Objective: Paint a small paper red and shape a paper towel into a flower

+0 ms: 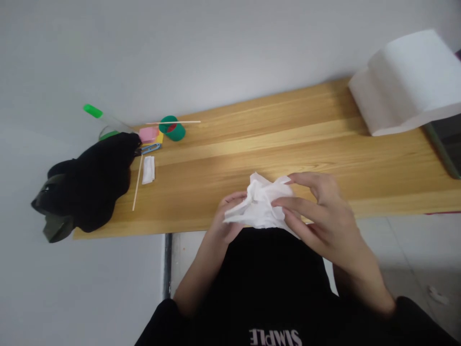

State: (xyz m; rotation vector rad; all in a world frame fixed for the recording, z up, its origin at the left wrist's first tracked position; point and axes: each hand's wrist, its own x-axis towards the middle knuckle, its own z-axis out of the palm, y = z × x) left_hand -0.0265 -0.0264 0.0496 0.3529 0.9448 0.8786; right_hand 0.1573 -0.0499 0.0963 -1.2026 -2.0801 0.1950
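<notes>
A crumpled white tissue (261, 204) is held between both my hands just above the near edge of the wooden table (273, 139). My left hand (226, 223) grips its left side from below, fingers curled into the paper. On the right side, my right hand (324, 214) pinches the tissue with thumb and fingers.
A large white paper roll (406, 81) lies at the table's far right. At the left end are a black cloth bundle (90, 182), a green cap (173, 128), a pink eraser (149, 134), a blue paper clip (151, 148), thin wooden sticks (137, 182) and a small white wrapper (148, 169).
</notes>
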